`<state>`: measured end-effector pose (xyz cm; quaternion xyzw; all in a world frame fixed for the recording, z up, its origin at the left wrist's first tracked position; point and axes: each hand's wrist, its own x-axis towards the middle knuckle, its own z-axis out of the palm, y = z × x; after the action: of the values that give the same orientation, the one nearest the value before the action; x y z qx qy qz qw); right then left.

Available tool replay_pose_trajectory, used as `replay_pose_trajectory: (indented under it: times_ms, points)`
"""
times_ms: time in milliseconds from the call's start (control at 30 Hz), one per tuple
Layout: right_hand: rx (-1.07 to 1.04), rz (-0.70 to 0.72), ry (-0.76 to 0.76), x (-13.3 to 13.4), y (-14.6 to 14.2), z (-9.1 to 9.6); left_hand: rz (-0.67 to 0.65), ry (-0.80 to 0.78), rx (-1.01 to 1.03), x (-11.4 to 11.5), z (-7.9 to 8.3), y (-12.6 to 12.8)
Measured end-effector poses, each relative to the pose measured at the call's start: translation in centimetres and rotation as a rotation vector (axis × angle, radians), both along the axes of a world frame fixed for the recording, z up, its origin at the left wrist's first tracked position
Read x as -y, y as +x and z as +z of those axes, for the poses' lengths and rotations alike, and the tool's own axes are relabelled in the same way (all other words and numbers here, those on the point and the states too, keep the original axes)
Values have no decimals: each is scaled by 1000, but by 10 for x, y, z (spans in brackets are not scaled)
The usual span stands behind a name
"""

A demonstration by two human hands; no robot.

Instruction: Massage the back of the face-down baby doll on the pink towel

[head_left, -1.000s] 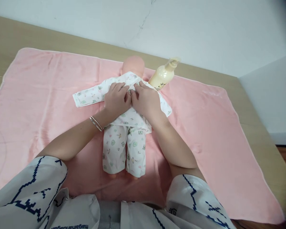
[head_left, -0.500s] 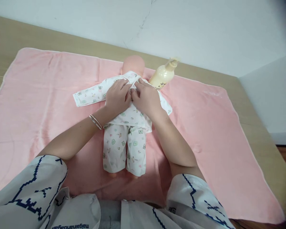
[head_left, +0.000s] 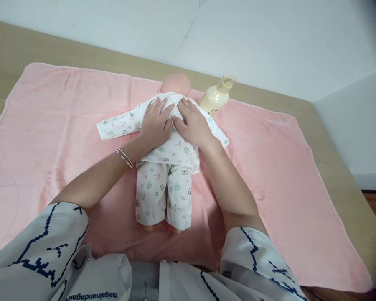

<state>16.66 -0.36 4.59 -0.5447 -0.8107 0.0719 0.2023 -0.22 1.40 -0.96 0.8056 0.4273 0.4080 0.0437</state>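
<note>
A baby doll (head_left: 175, 85) lies with its head toward the wall, dressed in a white printed top (head_left: 175, 152) and matching trousers (head_left: 150, 194). Its sleeves spread out to both sides, and its feet barely show under the trouser hems. My left hand (head_left: 156, 123) rests flat on the left part of the upper top, fingers apart. On the right part lies my right hand (head_left: 192, 121), its fingers also spread. The two thumbs nearly meet at the middle. Part of the top is hidden beneath my palms.
Under the doll is a pink blanket (head_left: 269, 175), spread over a wooden table (head_left: 338, 167). A cream pump bottle (head_left: 215, 97) lies tilted beside the doll's head, on the right. A white wall (head_left: 128, 29) borders the table's far side.
Both hands have gone from bunched fingers at the top's middle to lying flatter and more spread. The cloth near the neck looks smoother, and the right sleeve lies slightly further out.
</note>
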Motion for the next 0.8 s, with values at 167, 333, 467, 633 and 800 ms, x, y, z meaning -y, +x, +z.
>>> replay_pose_trajectory:
  times_ms: [167,333,467,633,800]
  points:
    - [28,-119,37,25,-22,15,20,77,13,11,6,-1]
    - [19,-188,29,36,-30,20,88,43,24,22,11,-1]
    - [-40,-167,37,29,-23,19,172,-33,31,25,15,2]
    - [-49,-146,24,22,-18,17,176,-82,-1,25,18,2]
    - [-74,-149,0,15,-13,11,176,-62,-25,20,16,1]
